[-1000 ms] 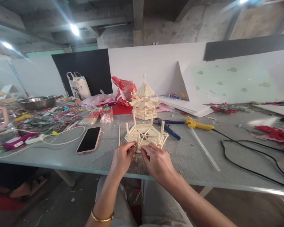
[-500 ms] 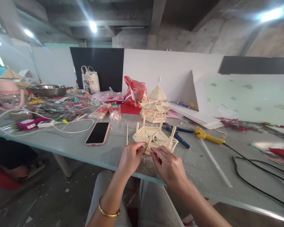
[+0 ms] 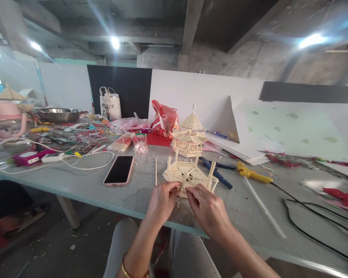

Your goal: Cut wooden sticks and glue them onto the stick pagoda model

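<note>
A low, many-sided model of thin wooden sticks [image 3: 201,176] lies at the table's front, with several short posts standing up from its rim. My left hand [image 3: 162,200] pinches the near edge of this model, beside a front post. From the other side, my right hand [image 3: 208,206] has thumb and fingers closed at the same edge. Any small stick between the fingertips is hidden. Just behind stands a tiered stick pagoda [image 3: 191,135] with a pointed roof. One loose wooden stick [image 3: 156,172] lies left of the model.
Blue-handled pliers [image 3: 220,177] and a yellow glue gun [image 3: 253,173] with a black cable lie to the right, near a clear glue stick [image 3: 263,206]. A phone [image 3: 119,170] is on the left. Bundled sticks [image 3: 122,143] and a red bag [image 3: 164,119] sit farther back.
The whole view has shifted slightly, so the table sits lower in the picture. Both hands stay at the model's near edge, with little visible finger movement.
</note>
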Available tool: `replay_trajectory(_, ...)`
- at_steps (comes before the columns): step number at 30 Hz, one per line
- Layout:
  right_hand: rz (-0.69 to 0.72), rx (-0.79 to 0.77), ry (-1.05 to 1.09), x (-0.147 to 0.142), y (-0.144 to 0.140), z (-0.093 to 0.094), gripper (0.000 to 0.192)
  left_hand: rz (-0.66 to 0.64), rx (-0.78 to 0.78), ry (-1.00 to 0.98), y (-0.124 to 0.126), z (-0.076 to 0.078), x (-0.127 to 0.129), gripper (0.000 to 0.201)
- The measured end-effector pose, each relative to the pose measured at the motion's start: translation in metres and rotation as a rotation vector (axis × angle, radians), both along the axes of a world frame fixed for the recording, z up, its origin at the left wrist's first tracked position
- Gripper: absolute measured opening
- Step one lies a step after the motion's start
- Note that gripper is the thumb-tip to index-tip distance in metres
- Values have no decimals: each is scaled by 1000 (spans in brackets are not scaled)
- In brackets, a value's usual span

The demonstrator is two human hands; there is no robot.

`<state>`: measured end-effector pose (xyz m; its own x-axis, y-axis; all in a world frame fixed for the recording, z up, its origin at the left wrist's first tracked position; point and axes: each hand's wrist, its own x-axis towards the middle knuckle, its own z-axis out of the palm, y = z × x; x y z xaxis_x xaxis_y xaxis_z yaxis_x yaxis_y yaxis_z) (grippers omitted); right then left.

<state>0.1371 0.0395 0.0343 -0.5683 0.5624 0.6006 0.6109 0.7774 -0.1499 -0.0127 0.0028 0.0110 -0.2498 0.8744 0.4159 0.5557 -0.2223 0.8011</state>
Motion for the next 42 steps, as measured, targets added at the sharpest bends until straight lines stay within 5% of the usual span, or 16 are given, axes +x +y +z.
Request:
replay_trajectory(22, 18, 21, 32, 3, -4, -2, 25, -8, -18, -44, -2, 4, 1, 29)
replay_trajectory(31, 196, 21, 108, 59, -24, 5, 21, 72, 4, -41, -5, 6, 1, 27)
replay_trajectory(36, 185, 17, 82, 87, -25, 17, 18, 119, 23, 18, -5, 3, 2, 25)
replay_trajectory(42, 163, -16, 80, 61, -12, 11, 23, 144, 31, 105, -9, 9, 8, 26)
